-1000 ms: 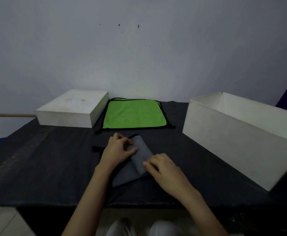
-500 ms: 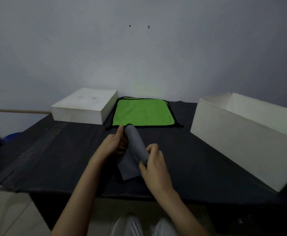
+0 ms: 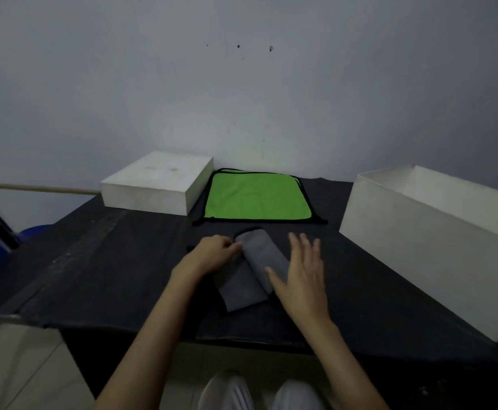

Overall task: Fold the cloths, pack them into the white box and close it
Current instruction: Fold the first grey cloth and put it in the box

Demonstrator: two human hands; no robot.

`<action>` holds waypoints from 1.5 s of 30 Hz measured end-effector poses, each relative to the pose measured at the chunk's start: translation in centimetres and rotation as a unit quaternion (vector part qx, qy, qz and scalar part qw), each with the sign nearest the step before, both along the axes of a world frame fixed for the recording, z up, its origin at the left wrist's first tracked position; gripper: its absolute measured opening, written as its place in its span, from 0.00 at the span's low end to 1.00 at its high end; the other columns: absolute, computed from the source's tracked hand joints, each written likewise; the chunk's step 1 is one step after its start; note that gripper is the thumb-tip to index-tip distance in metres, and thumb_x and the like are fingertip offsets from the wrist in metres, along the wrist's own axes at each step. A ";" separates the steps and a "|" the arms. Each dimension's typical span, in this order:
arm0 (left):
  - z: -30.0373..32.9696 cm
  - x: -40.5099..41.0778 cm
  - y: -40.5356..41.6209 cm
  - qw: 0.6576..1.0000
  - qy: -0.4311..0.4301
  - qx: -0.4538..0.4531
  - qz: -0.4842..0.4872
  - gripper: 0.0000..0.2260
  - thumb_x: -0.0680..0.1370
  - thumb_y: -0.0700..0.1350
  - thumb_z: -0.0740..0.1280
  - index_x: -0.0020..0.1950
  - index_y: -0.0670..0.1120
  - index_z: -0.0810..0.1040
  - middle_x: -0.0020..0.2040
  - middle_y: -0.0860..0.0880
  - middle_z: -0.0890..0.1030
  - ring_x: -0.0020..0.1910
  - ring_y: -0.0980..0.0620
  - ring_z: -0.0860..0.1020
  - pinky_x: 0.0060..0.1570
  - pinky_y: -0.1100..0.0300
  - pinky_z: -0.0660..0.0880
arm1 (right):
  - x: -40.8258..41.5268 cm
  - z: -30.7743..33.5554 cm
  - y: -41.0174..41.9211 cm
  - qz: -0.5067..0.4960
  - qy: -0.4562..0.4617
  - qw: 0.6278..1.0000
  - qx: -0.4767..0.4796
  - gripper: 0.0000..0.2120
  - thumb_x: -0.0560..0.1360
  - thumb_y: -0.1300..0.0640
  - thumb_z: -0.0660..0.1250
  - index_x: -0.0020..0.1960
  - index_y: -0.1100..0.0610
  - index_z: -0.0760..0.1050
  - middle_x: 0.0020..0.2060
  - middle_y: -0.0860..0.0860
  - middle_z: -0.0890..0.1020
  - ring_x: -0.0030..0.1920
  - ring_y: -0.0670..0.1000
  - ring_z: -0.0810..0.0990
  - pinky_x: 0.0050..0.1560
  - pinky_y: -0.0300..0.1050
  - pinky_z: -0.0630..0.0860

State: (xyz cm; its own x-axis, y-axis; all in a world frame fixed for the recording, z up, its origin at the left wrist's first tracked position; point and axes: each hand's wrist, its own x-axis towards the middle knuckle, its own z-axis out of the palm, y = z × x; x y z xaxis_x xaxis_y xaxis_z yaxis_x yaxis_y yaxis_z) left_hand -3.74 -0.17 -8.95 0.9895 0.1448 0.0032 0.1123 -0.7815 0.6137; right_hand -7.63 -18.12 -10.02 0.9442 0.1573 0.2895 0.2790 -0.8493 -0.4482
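Grey cloth (image 3: 249, 269) lying part-rolled on the black table (image 3: 94, 261), near the front edge, with the green cloth (image 3: 256, 199) spread flat behind and the white box (image 3: 425, 250) open to the right. Left hand (image 3: 212, 255) curled, fingertips pinching the roll's left edge. Right hand (image 3: 299, 276) spread flat, fingers apart, thumb touching the roll. Soft, light, likely to unroll; best gripped across the roll's middle, pressing the layers together.
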 end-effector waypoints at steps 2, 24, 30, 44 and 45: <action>0.1 0.3 -1.1 1.000 -0.013 0.012 0.012 0.20 0.78 0.54 0.59 0.48 0.37 0.78 0.50 0.35 0.81 0.50 0.41 0.79 0.45 0.58 0.72 | 0.2 -0.2 -0.1 0.111 0.046 0.993 -0.013 0.38 0.76 0.41 0.60 0.77 0.53 0.45 0.77 0.50 0.47 0.77 0.51 0.40 0.76 0.51 0.47; -2.1 3.1 -6.2 0.893 -0.026 -0.443 0.067 0.15 0.74 0.38 0.68 0.56 0.33 0.67 0.36 0.41 0.76 0.20 0.57 0.78 0.22 0.69 0.76 | 2.3 0.0 -3.5 0.076 0.011 0.991 -0.112 0.30 0.79 0.67 0.52 0.76 0.48 0.50 0.76 0.53 0.57 0.76 0.55 0.56 0.68 0.51 0.65; -2.3 3.2 -6.2 0.933 -0.067 -0.339 0.101 0.13 0.75 0.38 0.67 0.40 0.43 0.62 0.34 0.40 0.77 0.15 0.60 0.74 0.18 0.68 0.72 | 1.9 -0.9 -3.7 0.110 0.060 0.967 -0.224 0.33 0.78 0.67 0.51 0.77 0.52 0.41 0.77 0.55 0.42 0.77 0.55 0.38 0.74 0.60 0.47; -2.0 2.4 -6.1 0.987 -0.092 -0.113 0.073 0.14 0.75 0.44 0.66 0.34 0.47 0.63 0.24 0.48 0.77 0.29 0.51 0.81 0.37 0.61 0.74 | 1.9 0.5 -4.7 -0.072 0.155 0.985 0.039 0.21 0.76 0.46 0.62 0.62 0.60 0.71 0.64 0.59 0.69 0.65 0.60 0.63 0.60 0.48 0.66; -1.9 2.5 -5.9 0.987 -0.085 -0.121 0.069 0.14 0.75 0.43 0.66 0.33 0.48 0.63 0.23 0.50 0.75 0.24 0.57 0.79 0.32 0.64 0.73 | 1.8 0.7 -4.4 -0.065 0.150 0.984 0.065 0.19 0.76 0.48 0.64 0.59 0.60 0.71 0.61 0.59 0.70 0.64 0.60 0.65 0.58 0.48 0.67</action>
